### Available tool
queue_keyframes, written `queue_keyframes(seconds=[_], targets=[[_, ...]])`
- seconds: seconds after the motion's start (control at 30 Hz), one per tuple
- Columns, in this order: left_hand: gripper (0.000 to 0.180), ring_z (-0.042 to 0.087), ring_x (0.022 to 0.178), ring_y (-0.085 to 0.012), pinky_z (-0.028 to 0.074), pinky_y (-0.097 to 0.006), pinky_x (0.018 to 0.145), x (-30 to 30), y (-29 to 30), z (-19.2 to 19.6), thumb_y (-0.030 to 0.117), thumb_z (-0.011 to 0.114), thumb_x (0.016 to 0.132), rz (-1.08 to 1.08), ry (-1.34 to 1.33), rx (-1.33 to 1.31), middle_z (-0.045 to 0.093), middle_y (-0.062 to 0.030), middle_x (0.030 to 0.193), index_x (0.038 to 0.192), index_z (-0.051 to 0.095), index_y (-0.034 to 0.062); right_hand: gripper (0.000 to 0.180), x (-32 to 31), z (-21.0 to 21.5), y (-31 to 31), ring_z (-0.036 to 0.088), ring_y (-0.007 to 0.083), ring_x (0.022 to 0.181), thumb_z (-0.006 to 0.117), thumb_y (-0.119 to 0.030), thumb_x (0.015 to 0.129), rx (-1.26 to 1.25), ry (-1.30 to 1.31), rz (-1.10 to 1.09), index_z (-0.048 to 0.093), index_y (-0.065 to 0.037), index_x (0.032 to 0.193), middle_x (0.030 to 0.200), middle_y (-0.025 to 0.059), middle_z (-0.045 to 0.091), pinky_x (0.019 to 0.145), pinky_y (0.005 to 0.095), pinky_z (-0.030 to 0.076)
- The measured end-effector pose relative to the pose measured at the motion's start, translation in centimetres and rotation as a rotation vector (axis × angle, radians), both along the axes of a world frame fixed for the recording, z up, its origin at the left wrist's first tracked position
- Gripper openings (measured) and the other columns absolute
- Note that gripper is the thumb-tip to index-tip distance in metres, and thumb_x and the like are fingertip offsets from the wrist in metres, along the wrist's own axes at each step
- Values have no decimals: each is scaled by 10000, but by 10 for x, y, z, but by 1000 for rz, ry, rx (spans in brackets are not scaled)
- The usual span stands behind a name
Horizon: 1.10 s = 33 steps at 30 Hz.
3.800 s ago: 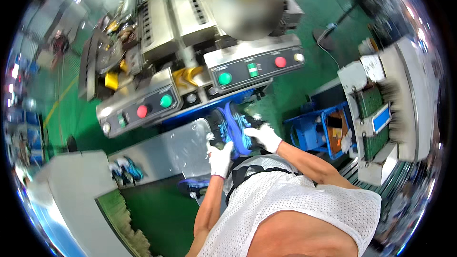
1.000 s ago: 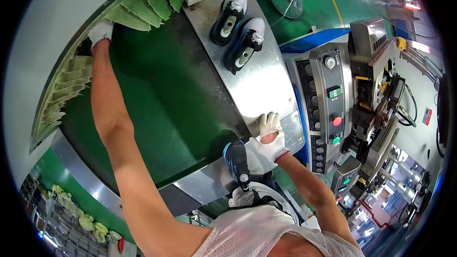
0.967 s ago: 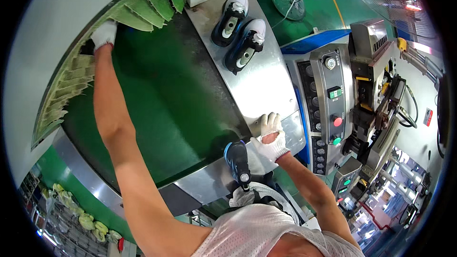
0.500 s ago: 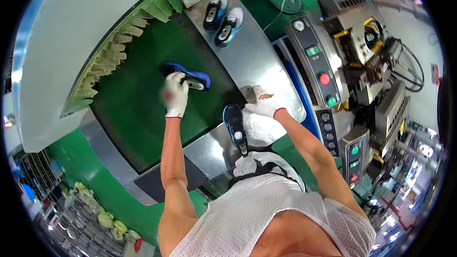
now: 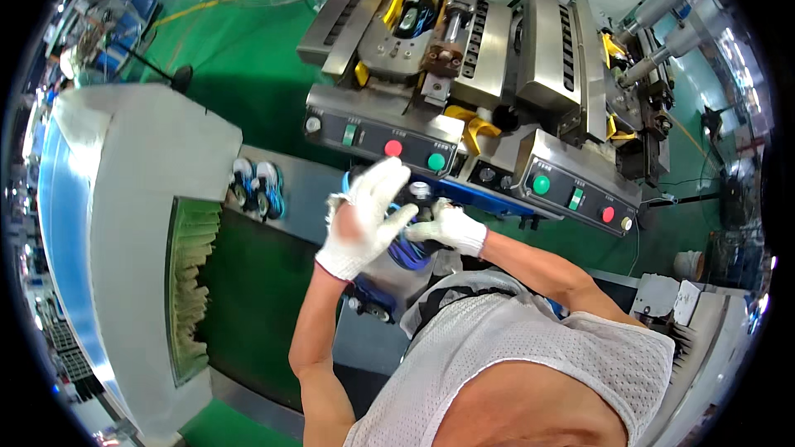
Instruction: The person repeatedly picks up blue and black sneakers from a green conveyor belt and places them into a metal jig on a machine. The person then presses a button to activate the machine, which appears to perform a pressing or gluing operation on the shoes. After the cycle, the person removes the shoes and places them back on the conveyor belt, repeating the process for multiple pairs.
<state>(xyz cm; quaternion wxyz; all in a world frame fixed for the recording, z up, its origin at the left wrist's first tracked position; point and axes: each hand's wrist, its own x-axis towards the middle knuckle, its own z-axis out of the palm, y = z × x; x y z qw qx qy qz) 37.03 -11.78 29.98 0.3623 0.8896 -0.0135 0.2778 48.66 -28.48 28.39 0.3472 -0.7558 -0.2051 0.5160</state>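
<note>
Blue shoe [image 5: 407, 250] upright, axis vertical

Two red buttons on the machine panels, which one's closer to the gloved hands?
The red button on the left panel, just above the raised left hand. The other red button sits far out on the right panel, beyond the green one, well past the right hand.

A single head-worn fisheye view looked steeply down from above the person's own chest, close over both gloved hands. The left hand [image 5: 364, 219] was raised mid-frame, the right hand [image 5: 447, 228] just beside its fingers. Beyond the fingertips, toward the upper edge, stood the press machine [image 5: 489, 74]; left of the fingers ran the green conveyor belt [image 5: 248, 298], its edges bending at the rim.
</note>
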Motion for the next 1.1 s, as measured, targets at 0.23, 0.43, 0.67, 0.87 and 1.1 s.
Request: queue_keyframes(seconds=[0.23, 0.43, 0.67, 0.87, 1.1], targets=[[504, 651, 1108, -249, 549, -372, 925, 217, 78, 29, 134, 755, 886, 249, 21, -160, 617, -166, 1299, 1347, 579, 32, 696, 76, 8, -108, 663, 150, 997, 820, -139, 808, 519, 615, -637, 510, 4, 1414, 1182, 84, 679, 825, 322, 568], [706, 550, 1274, -379, 433, -425, 1084, 401, 142, -44, 411, 748, 876, 316, 294, 131, 549, -232, 1378, 1402, 517, 3, 659, 113, 14, -150, 626, 127, 920, 760, -62, 824, 593, 592, -828, 504, -24, 1430, 1157, 51, 651, 744, 287, 552], [731, 611, 1239, -378, 462, -517, 1032, 486, 155, -117, 372, 820, 780, 618, 613, 125, 627, -200, 1338, 1368, 505, 71, 200, 126, -23, -183, 611, 141, 613, 737, -45, 844, 541, 161, -733, 744, -81, 1040, 778, 67, 674, 581, 298, 513], [740, 605, 1250, -395, 475, -468, 1039, 427, 155, -3, 438, 790, 803, 566, 489, 19, 645, -217, 1324, 1383, 521, 65, 490, 131, 10, -134, 652, 98, 784, 712, -57, 855, 597, 375, -976, 590, 22, 1323, 899, 41, 704, 718, 277, 560], [645, 662, 1052, -262, 517, -382, 947, 212, 106, 35, 234, 847, 772, 620, 178, -152, 679, -158, 1146, 1299, 566, -8, 474, 161, 45, -33, 687, 170, 969, 748, -170, 853, 627, 428, -862, 577, -124, 1292, 1063, 30, 690, 827, 380, 569]])
